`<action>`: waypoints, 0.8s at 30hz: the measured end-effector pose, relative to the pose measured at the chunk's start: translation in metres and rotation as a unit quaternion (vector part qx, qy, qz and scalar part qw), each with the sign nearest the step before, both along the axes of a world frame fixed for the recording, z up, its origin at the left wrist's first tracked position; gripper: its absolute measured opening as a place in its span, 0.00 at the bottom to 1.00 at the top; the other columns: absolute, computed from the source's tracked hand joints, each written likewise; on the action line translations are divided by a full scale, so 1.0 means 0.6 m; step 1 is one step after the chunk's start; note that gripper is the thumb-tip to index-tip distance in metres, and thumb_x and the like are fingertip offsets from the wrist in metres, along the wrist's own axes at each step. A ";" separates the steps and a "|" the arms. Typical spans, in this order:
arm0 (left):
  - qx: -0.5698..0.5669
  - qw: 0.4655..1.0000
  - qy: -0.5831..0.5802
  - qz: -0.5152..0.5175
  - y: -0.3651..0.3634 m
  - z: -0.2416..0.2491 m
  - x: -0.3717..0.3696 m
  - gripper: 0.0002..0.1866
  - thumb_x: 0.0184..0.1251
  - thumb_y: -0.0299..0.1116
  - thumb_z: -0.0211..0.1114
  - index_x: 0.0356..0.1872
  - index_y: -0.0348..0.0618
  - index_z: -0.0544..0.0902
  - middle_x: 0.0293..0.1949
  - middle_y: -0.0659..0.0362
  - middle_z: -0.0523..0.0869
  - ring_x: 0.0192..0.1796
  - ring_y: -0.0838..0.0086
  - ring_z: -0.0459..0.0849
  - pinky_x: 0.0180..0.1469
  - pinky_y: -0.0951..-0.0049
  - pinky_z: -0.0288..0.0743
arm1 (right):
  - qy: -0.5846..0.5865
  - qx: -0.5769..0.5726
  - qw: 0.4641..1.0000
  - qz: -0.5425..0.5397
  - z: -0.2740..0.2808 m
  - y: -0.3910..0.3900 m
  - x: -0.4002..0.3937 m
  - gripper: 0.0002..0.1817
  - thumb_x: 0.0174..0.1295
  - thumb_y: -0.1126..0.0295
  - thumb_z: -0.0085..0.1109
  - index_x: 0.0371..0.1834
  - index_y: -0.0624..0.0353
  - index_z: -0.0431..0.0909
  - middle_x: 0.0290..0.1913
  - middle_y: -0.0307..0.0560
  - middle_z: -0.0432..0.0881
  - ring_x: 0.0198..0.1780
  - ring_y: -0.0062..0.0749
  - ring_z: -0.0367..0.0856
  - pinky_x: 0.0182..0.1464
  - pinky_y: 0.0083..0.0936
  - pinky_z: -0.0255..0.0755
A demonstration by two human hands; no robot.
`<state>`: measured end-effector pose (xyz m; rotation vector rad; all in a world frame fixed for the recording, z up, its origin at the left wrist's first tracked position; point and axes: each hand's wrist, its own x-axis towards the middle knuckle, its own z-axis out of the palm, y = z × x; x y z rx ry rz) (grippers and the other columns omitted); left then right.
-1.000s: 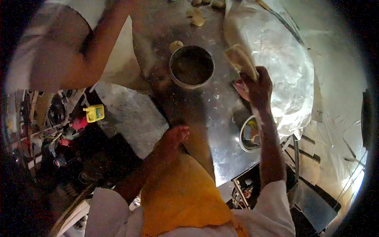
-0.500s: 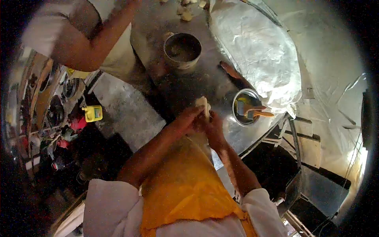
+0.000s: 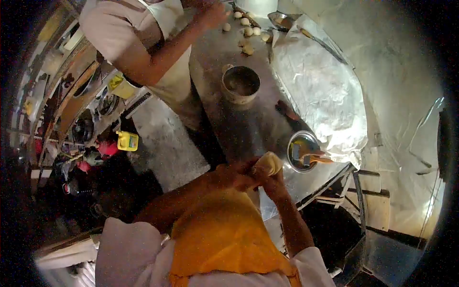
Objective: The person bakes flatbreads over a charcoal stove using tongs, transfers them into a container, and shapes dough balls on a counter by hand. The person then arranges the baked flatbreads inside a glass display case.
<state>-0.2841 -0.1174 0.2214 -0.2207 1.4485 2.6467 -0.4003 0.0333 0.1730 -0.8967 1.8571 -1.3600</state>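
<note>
Dough (image 3: 268, 164) sits at centre frame, cupped between both hands over the steel table (image 3: 248, 124). Left hand (image 3: 237, 173) and right hand (image 3: 272, 181) curl closed around it, pressing to shape it, the small bowl (image 3: 302, 152) just right.

Dough piece (image 3: 268, 163): lower part hidden inside the grip of left hand (image 3: 237, 175) and right hand (image 3: 273, 184); only the pale top shows. Fingers overlap; which ones press it, cannot tell.

Small bowl (image 3: 302, 152): contents too small and blurred to name; something orange sticks out.

Co-worker: head and far hand (image 3: 212, 14) cut by the top edge.

Dough balls (image 3: 247, 32) near the top: count unclear, blurred.

Shelf clutter (image 3: 81, 138) at left: dark, indistinct.

Table (image 3: 248, 124): far end cut off.
</note>
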 end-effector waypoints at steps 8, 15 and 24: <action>-0.160 0.981 -0.086 -0.070 -0.027 0.028 0.048 0.09 0.75 0.36 0.57 0.47 0.43 0.79 0.32 0.63 0.79 0.33 0.79 0.75 0.37 0.74 0.70 | 0.163 0.027 0.986 -0.009 0.048 -0.061 0.022 0.13 0.60 0.72 0.65 0.45 0.64 0.77 0.33 0.48 0.83 0.34 0.28 0.80 0.36 0.28 0.74; -0.166 0.970 0.108 -0.137 -0.052 0.020 0.060 0.08 0.76 0.36 0.56 0.45 0.45 0.79 0.31 0.65 0.77 0.33 0.78 0.75 0.39 0.73 0.72 | 0.021 0.101 0.984 -0.147 0.083 -0.115 -0.079 0.18 0.64 0.65 0.66 0.52 0.64 0.76 0.43 0.52 0.84 0.41 0.30 0.81 0.43 0.30 0.75; -0.065 0.945 0.125 0.294 -0.023 0.024 0.008 0.15 0.68 0.33 0.66 0.44 0.43 0.68 0.55 0.50 0.80 0.56 0.66 0.80 0.59 0.62 0.76 | -0.331 -0.104 0.932 -0.110 0.085 -0.090 0.028 0.22 0.75 0.51 0.49 0.48 0.62 0.76 0.40 0.43 0.82 0.37 0.27 0.81 0.38 0.24 0.77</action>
